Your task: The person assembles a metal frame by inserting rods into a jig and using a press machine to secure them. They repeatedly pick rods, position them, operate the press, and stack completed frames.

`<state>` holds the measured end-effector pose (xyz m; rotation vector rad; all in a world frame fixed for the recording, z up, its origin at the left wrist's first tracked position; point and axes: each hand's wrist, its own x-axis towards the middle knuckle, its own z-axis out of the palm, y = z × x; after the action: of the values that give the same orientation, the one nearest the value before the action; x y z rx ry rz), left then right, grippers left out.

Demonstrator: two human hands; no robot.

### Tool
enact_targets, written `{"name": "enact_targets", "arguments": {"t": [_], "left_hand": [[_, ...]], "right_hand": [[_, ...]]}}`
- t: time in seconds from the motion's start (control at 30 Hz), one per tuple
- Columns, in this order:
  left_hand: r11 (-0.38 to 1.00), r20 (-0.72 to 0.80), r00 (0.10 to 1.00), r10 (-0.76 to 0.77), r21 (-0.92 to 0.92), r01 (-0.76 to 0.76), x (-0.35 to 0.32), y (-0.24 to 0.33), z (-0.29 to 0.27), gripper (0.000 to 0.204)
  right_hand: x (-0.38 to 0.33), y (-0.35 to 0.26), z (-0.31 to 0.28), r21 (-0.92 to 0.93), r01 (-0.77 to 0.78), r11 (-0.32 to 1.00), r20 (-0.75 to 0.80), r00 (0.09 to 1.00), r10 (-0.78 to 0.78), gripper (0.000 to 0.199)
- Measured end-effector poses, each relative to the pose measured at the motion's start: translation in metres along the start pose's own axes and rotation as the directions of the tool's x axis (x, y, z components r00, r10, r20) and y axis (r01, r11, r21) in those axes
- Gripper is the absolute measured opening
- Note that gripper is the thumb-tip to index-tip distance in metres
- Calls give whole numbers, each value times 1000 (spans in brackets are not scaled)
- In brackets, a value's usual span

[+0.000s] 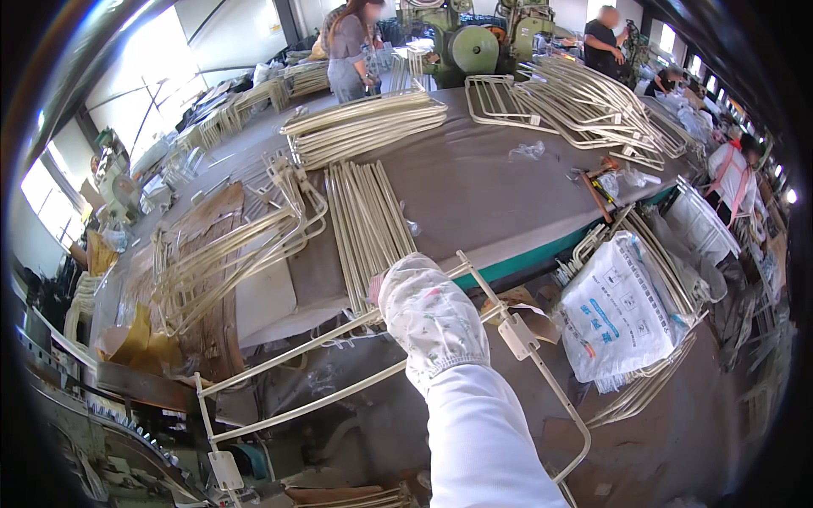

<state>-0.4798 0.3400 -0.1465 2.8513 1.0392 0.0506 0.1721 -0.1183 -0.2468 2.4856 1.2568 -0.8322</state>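
A white sleeve comes up from the lower edge to my right hand (430, 309), over which a pale flowered cover is drawn. The hand is closed on the upper crossbar of a cream metal tube frame (313, 391); only a bit of the fingers shows at its left side. Two long bars run across the frame, and flat plates sit on its side legs, one (517, 336) just right of my hand. The frame is tilted in front of the table's near edge. Just beyond my hand lies a row of cream tubes (364, 224). My left hand is out of view.
Bent tube frames (246, 262) lie on the table's left, stacked frames (364, 127) behind, more (593, 106) at far right. A hammer (596, 196) rests near the right edge. Beside the table is a white printed sack (618, 305). Several people stand farther off, one (347, 55) behind the table.
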Motion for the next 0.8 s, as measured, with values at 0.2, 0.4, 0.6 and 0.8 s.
{"name": "enact_targets", "arguments": {"t": [0.2,0.4,0.6,0.8], "left_hand": [[986,66,998,9,168,-20,11,-4,4,21],[950,180,983,-39,310,-19,-3,-32,11,21],[661,-197,980,-14,-737,-139,-16,-17,12,41],[651,-217,888,405,-613,-447,19,189,-36,49]], "right_hand": [[-21,6,10,-21,35,999,-10,999,-35,21],[-36,-8,16,-223,200,954,-147,961,-236,18],[-153,-71,-62,-357,-186,915,-915,266,-303,8],[-267,-252,-120,-301,137,944,-953,-5,-303,12]]}}
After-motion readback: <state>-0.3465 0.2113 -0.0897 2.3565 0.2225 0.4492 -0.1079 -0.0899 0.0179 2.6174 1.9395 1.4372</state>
